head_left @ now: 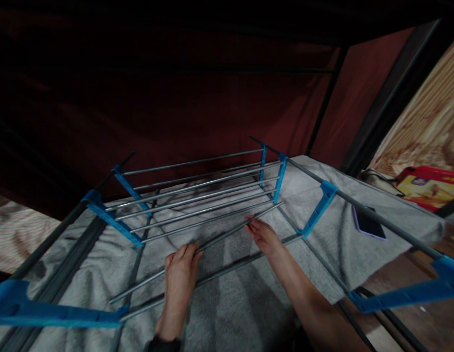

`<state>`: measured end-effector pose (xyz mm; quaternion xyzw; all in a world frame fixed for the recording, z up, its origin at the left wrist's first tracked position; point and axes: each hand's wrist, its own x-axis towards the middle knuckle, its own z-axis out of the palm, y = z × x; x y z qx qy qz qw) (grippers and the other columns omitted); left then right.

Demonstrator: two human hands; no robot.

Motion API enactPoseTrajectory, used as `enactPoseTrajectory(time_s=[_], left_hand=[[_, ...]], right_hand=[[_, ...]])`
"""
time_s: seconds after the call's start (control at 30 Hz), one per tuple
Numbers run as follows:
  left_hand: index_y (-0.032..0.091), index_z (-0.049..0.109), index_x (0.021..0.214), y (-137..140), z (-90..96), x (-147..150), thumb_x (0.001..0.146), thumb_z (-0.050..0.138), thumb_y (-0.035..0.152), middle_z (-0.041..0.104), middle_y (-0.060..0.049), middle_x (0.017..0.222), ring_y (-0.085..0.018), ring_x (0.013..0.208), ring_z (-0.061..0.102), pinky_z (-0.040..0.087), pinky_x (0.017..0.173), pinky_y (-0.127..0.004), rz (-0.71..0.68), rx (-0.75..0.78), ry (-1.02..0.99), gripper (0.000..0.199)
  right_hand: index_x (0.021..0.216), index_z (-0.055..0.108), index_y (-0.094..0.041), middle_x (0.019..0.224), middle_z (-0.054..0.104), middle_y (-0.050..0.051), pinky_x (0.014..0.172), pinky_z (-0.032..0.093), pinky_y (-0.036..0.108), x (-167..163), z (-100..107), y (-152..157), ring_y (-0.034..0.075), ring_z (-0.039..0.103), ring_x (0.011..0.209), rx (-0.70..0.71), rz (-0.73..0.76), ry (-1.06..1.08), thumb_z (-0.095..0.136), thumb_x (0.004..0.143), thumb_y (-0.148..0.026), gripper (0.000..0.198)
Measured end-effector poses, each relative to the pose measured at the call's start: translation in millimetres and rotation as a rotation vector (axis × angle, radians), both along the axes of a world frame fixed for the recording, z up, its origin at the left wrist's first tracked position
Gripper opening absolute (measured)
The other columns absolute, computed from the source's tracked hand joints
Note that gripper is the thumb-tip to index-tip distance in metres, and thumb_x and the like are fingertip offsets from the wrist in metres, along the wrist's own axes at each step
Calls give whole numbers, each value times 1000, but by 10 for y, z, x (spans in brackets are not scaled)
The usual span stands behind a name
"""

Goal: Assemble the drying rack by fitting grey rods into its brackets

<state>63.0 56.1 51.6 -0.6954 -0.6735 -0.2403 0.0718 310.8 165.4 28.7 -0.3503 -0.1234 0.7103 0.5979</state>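
1. In head view, over grey blanket [227, 318], one metal rod [223, 235] is held slantwise betw. rack [198, 198] bars and front crossbar [234, 267]: gripped from above nr its mid by L hand [180, 271], pinched in fingertips further R by R hand [262, 235].
2. Poss. trouble: rod could be dropped or tipped if R pinch is slackened; blue brackets [58, 317] could be bumped if rod's far-L end, held by neither hand, is swung.
3. Containers: red-yellow pack [428, 188] is seen far R; contents can't be told.
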Motion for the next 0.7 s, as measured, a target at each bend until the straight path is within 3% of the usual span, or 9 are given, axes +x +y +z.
enactPoseTrajectory(time_s=[0.17, 0.33, 0.53, 0.7], left_hand=[[20, 65, 105, 17, -60, -18, 97, 38, 39, 72, -7, 96, -24, 91, 67, 44, 81, -38, -8, -36, -14, 34], [19, 65, 104, 25, -81, -4, 99, 33, 39, 72, -8, 95, -24, 91, 67, 46, 80, -38, -27, -57, -19, 39], [20, 66, 101, 40, -51, -14, 94, 42, 37, 72, -7, 92, -25, 89, 67, 49, 78, -38, -24, -35, -57, 30], [20, 65, 101, 32, -50, -5, 92, 44, 35, 71, -8, 94, -25, 90, 67, 49, 78, -39, -14, -40, -71, 27]], right_hand=[[76, 68, -20, 77, 74, 2, 75, 59, 26, 10, 31, -3, 14, 70, 77, -12, -5, 15, 67, 79, -14, 7], [76, 68, -21, 79, 74, 4, 75, 59, 27, 10, 46, 12, 14, 69, 78, -33, -14, 8, 60, 85, -19, 12], [75, 67, -21, 80, 74, 2, 76, 59, 27, 13, 41, -2, 15, 69, 82, -22, -9, -5, 69, 76, -11, 10], [73, 67, -19, 77, 74, 2, 76, 59, 25, 8, 69, -17, 13, 69, 74, 0, -5, -15, 70, 70, -2, 17]])
